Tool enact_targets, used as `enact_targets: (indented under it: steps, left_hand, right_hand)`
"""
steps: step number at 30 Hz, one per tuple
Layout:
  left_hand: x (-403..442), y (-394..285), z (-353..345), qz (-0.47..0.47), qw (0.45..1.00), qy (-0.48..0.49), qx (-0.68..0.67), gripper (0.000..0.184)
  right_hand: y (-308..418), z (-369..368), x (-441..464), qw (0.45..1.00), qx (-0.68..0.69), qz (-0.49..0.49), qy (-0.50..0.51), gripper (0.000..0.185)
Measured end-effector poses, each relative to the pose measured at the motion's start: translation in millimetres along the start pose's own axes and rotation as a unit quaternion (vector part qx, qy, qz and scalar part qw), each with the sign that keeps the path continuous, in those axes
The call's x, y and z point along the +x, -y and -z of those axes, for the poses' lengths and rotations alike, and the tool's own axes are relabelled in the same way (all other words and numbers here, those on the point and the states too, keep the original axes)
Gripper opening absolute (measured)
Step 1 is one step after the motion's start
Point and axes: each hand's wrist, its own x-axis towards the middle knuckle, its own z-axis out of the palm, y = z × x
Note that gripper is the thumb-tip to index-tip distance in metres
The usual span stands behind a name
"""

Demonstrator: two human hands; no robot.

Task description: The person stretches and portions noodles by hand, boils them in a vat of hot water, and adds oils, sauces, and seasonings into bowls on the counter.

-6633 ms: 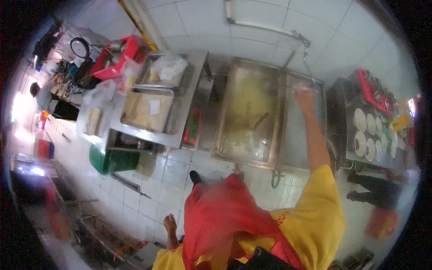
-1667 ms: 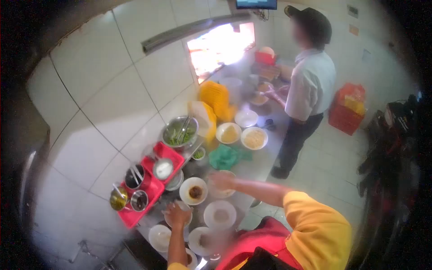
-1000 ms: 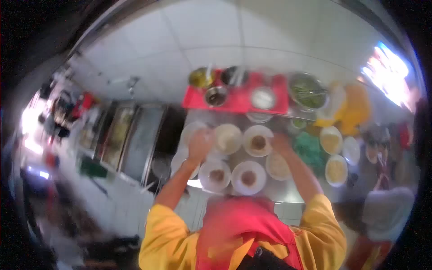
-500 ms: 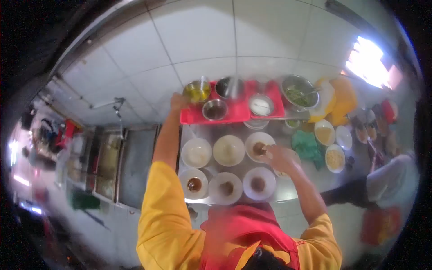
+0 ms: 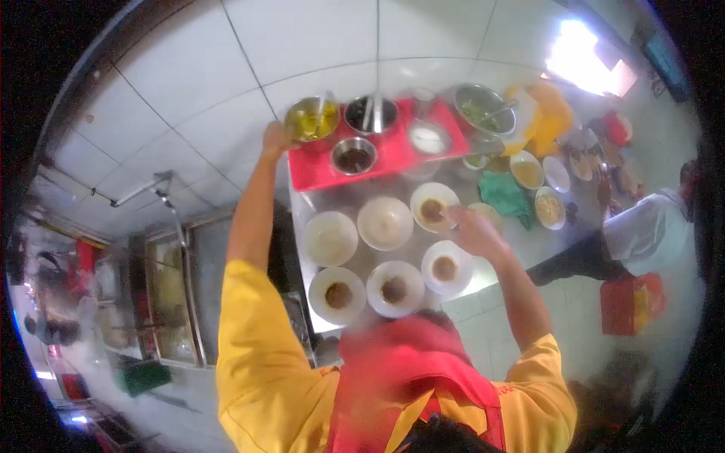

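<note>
Several white bowls stand in two rows on the metal counter. My right hand (image 5: 474,230) is beside the back-right bowl (image 5: 420,198), with brown seasoning at its bottom. Its fingers are pinched; anything between them is too blurred to make out. My left hand (image 5: 278,139) is closed at the left end of the red tray (image 5: 317,172), beside a metal bowl of yellow oil (image 5: 312,119); what it grips is hidden. Brown contents also show in the front-left bowl (image 5: 337,295), front-middle bowl (image 5: 393,289) and front-right bowl (image 5: 447,268). The back-left bowl (image 5: 331,238) and back-middle bowl (image 5: 385,223) look pale inside.
On the tray are a dark-filled bowl with utensils (image 5: 371,115), a dark sauce cup (image 5: 353,156) and a white-powder container (image 5: 428,139). Rightward are a bowl of greens (image 5: 484,109), a green cloth (image 5: 505,197) and small food bowls (image 5: 550,209). Another person (image 5: 648,226) is at far right.
The camera view has tilted and shifted, so the counter appears turned. My right hand stays by the back-right bowl, its fingers now at the rim. My left hand stays at the tray's left end.
</note>
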Motion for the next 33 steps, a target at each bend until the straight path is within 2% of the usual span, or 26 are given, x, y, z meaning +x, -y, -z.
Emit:
enact_targets:
  steps: [2,4,5,6,7,8,9,10,11,13,14,16,18,19,20,22,23,25,29,32,33]
  left_hand:
    - [3,5,22,0.013,1.0,-0.017,-0.019,0.038]
    - [2,8,44,-0.025,0.999,-0.01,-0.034,0.038]
    - [-3,10,58,-0.018,0.999,-0.011,-0.032,0.038]
    - [-15,7,84,-0.072,0.997,-0.027,-0.01,0.035]
    - [-29,3,107,-0.125,0.991,-0.041,0.012,0.031]
    - [-45,-3,129,-0.118,0.992,-0.038,0.017,0.031]
    - [-63,-11,150,-0.002,0.971,0.006,-0.238,0.028]
    - [-80,-15,160,0.115,0.872,0.045,-0.474,0.025]
    - [-93,-14,154,0.125,0.873,0.045,-0.469,0.025]
    - [-123,-12,141,0.04,0.941,-0.042,-0.332,0.022]
    - [-140,-12,137,0.052,0.943,-0.037,-0.328,0.022]
    - [-177,-23,137,0.035,0.952,0.033,-0.303,0.021]
    - [-217,-30,116,0.057,0.954,0.067,-0.286,0.021]
    - [-234,-34,107,0.067,0.956,0.093,-0.268,0.022]
    - [-250,-38,100,0.074,0.955,0.098,-0.271,0.022]
    - [-275,-46,90,0.104,0.934,0.082,-0.333,0.018]
    - [-284,-48,86,0.108,0.932,0.086,-0.334,0.018]
    - [-296,-53,76,0.176,0.923,0.087,-0.332,0.015]
    - [-311,-43,51,0.202,0.901,0.054,-0.38,0.015]
    - [-318,-25,41,0.23,0.912,0.048,-0.338,0.014]
    - [-322,-19,35,0.238,0.914,0.028,-0.327,0.014]
  right_hand:
    - [28,25,12,1.0,0.018,-0.006,-0.009,0.041]
    - [44,34,31,0.999,0.038,-0.01,-0.016,0.04]
    - [48,34,45,0.99,0.086,0.051,-0.096,0.039]
    - [54,33,59,0.969,0.136,0.112,-0.173,0.038]
    - [65,35,73,0.969,0.139,0.119,-0.168,0.038]
    - [79,37,88,0.959,0.16,0.134,-0.19,0.036]
    - [92,37,102,0.949,0.182,0.15,-0.21,0.035]
    - [104,33,115,0.948,0.188,0.155,-0.204,0.035]
    - [114,27,129,0.947,0.223,0.145,-0.18,0.036]
    - [128,5,144,0.944,0.264,0.139,-0.144,0.037]
    - [132,-13,151,0.948,0.262,0.148,-0.103,0.04]
    - [133,-56,160,0.95,0.25,0.182,-0.04,0.046]
    - [124,-106,152,0.954,0.246,0.172,0.025,0.045]
    - [128,-115,142,0.955,0.235,0.162,0.076,0.044]
    - [129,-121,127,0.954,0.237,0.162,0.085,0.044]
    - [145,-109,96,0.949,0.273,0.074,0.137,0.042]
    - [142,-116,94,0.948,0.274,0.072,0.143,0.042]
    - [132,-127,91,0.962,0.229,0.125,0.081,0.041]
    - [124,-104,99,0.971,0.206,0.084,0.081,0.041]
    - [120,-89,107,0.961,0.25,0.119,0.018,0.04]
    - [125,-80,106,0.965,0.251,0.07,0.037,0.04]
